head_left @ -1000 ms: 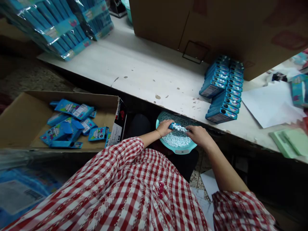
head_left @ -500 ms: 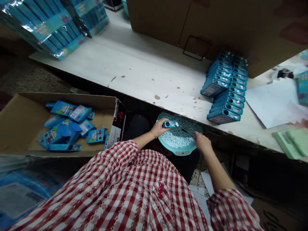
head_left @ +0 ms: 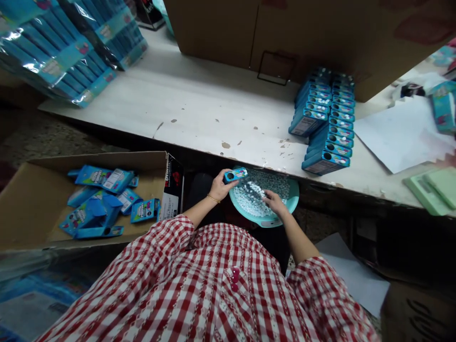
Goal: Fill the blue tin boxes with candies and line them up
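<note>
My left hand (head_left: 220, 186) grips a small blue box (head_left: 235, 175) at the left rim of a turquoise basin (head_left: 294, 195). A dark round hole shows on the box's narrow top face. Small white pellets (head_left: 247, 204) fill much of the basin. Over them, my right hand (head_left: 276, 202) is closed on a scoop (head_left: 262, 194) heaped with pellets, its loaded end pointing toward the box. The pellets hide most of the scoop's shape.
Rows of similar blue boxes (head_left: 326, 128) stand on the white table (head_left: 199, 104), before a large carton (head_left: 221, 33). Left of me, an open carton (head_left: 39, 190) contains several blue packets. Wrapped blue packs (head_left: 60, 52) lie at the table's far left; papers (head_left: 402, 133) are at right.
The scoop has come up heaped with pellets, and my right hand has moved left toward the box. My left hand has shifted slightly left and up, tilting the box. The camera view has turned a little.
</note>
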Demonstrator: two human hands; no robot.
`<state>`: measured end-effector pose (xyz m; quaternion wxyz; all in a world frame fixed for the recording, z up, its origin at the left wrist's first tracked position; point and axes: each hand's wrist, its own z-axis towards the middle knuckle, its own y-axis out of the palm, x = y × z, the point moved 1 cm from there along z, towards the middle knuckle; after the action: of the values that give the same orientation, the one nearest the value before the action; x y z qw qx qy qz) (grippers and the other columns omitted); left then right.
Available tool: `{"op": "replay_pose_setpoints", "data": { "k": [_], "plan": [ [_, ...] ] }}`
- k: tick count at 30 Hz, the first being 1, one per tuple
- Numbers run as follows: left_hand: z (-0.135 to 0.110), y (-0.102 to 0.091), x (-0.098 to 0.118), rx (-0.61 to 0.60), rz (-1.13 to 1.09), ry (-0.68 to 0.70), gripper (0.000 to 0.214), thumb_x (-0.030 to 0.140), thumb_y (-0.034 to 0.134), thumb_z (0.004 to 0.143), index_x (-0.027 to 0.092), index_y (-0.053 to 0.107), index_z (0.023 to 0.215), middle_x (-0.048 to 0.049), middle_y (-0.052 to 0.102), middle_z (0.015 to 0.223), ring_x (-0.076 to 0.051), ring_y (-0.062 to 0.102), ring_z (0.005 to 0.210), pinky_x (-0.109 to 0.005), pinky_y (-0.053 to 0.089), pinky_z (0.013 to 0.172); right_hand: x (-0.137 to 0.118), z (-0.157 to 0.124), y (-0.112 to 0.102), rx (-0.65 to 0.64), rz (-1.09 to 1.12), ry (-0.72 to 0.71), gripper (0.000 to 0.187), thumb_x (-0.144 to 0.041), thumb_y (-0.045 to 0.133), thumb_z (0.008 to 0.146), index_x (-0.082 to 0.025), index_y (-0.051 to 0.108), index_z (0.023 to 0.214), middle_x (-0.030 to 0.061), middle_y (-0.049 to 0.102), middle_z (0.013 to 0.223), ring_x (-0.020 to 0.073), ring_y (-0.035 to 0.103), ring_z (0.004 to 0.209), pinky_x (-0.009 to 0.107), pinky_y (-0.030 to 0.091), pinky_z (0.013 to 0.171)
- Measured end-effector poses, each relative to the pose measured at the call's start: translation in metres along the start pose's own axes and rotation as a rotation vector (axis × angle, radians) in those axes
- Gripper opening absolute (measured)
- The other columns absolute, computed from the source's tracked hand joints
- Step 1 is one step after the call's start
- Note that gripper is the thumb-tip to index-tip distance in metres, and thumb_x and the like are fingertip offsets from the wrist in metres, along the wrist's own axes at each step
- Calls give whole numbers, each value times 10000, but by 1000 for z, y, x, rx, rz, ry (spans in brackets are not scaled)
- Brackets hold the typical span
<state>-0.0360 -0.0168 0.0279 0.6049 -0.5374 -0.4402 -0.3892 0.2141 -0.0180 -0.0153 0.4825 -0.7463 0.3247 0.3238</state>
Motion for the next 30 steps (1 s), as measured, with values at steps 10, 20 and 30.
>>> {"op": "replay_pose_setpoints", "data": {
  "k": [10, 20, 30],
  "plan": [
    [4, 47, 0, -159, 163, 138, 360, 202, 680, 659, 151, 561, 995, -58, 612, 991, -194, 571, 933, -314, 441, 858, -93, -30, -83, -210, -308, -112, 389, -308, 509, 757, -152, 609, 1099, 51, 652, 906, 159, 555, 751, 255, 428, 669],
    [4, 61, -6, -191, 276, 188, 346, 200, 689, 664, 168, 571, 987, -72, 618, 997, -222, 571, 953, -367, 449, 873, -180, -31, -52, -288, -1197, -82, 325, -226, 386, 831, -158, 617, 1050, 149, 649, 972, 282, 621, 869, 370, 460, 718],
    [2, 29, -15, -32, 55, 159, 341, 233, 686, 671, 163, 560, 979, -41, 623, 930, -170, 590, 857, -298, 471, 793, -72, -31, -60, -251, -961, 182, 363, -197, 400, 848, -162, 514, 1192, 148, 616, 1093, 234, 590, 966, 328, 436, 776]
  ]
}}
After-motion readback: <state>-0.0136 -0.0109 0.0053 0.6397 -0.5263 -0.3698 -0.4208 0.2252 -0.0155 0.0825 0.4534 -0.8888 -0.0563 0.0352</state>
